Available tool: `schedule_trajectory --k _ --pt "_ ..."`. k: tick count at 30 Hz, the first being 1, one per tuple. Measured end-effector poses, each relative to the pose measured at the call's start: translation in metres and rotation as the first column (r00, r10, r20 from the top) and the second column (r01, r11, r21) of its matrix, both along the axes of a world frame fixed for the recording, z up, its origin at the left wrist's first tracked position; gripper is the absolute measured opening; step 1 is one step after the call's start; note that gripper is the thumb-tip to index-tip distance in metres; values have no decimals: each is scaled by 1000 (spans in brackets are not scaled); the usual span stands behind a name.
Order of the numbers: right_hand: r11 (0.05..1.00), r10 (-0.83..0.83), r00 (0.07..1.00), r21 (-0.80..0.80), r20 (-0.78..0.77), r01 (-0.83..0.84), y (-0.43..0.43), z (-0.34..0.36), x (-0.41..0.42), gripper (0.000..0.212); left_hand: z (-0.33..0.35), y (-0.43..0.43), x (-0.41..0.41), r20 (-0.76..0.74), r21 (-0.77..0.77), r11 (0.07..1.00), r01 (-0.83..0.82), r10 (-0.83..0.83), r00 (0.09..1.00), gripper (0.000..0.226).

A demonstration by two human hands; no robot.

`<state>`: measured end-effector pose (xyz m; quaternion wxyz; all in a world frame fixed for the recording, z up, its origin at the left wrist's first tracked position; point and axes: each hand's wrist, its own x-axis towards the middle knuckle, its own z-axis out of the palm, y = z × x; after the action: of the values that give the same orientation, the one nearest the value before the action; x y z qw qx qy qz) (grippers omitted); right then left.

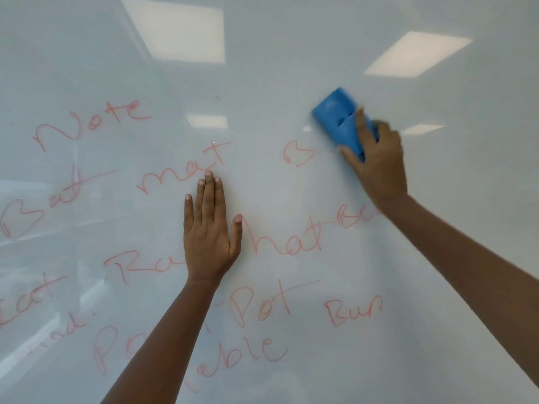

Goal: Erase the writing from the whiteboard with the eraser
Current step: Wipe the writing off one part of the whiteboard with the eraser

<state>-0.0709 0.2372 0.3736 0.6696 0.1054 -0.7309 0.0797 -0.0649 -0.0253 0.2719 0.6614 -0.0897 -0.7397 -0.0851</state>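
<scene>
A glossy whiteboard (277, 68) fills the view, covered in red handwritten words (186, 170) such as "Note", "mat", "hat", "Pot" and "Bun". My right hand (376, 167) grips a blue eraser (338, 118) and presses it against the board at upper right, just right of a lone red "B" (297, 154); the hand is motion-blurred. A faint smear runs from the "B" under the eraser. My left hand (208, 231) lies flat on the board at the centre, fingers together and pointing up, covering part of the word that starts "Ra".
Ceiling light panels (417, 53) reflect as bright patches in the upper board. The top of the board and its right side carry no writing. No board edge or tray is in view.
</scene>
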Motion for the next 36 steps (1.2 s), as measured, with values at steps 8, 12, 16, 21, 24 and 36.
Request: schedule_trajectory --k 8,12,16,21,24,36 --pt "501 115 987 865 -115 42 2 -56 11 37 1 -1 4 -45 50 986 158 -156 987 57" --pt "933 48 985 359 -165 15 1 24 7 47 0 0 4 -39 50 988 143 -142 989 57" --pt "999 33 999 -16 -30 -34 -25 34 4 56 1 0 3 -58 49 986 157 -154 986 56" --pt "834 207 971 539 -117 -113 -58 -83 12 36 0 -3 3 -76 65 964 257 -252 965 56" --pt "577 166 986 813 -32 -71 -35 -132 19 42 1 -3 5 -70 83 958 273 -268 961 56" --pt "993 119 988 12 -97 -118 -16 -7 5 52 1 0 7 -34 81 979 189 -187 982 55"
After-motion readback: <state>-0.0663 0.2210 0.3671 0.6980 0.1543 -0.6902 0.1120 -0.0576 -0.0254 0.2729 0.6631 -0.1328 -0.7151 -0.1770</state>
